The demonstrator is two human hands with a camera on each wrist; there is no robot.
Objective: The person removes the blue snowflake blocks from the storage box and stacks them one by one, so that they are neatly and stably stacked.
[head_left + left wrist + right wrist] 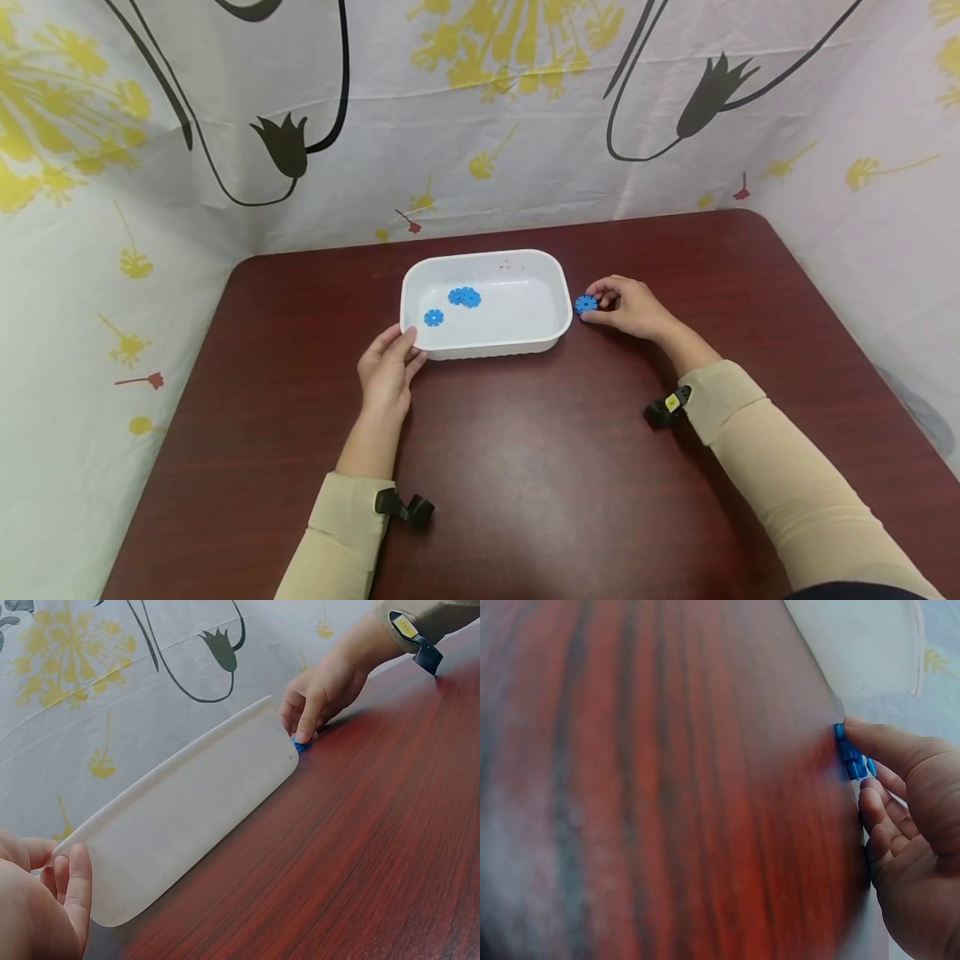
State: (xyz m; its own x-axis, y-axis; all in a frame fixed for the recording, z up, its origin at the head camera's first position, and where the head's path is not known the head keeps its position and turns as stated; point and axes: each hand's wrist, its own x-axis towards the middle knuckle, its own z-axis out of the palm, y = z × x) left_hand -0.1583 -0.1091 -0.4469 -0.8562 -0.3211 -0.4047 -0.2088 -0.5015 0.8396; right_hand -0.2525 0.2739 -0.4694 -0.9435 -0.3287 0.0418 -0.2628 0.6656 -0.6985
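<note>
A white rectangular plastic tub (517,310) stands on the table, its long side toward me. My left hand (384,375) grips its near left corner, thumb over the rim and fingers against the outside wall. Inside, toward the left, lie a single blue notched disc (434,317) and a small overlapping cluster of blue discs (469,297). Just outside the tub's right end, my right hand (632,310) pinches a blue notched disc (586,304) between thumb and fingers, low over the table. In the right wrist view more than one blue piece (847,754) seems stacked there.
The dark red-brown wooden table (495,450) has rounded far corners. Behind it and at both sides hangs a white cloth (555,167) printed with flowers. A small black camera (408,507) is strapped at the left wrist, another black camera (662,412) at the right.
</note>
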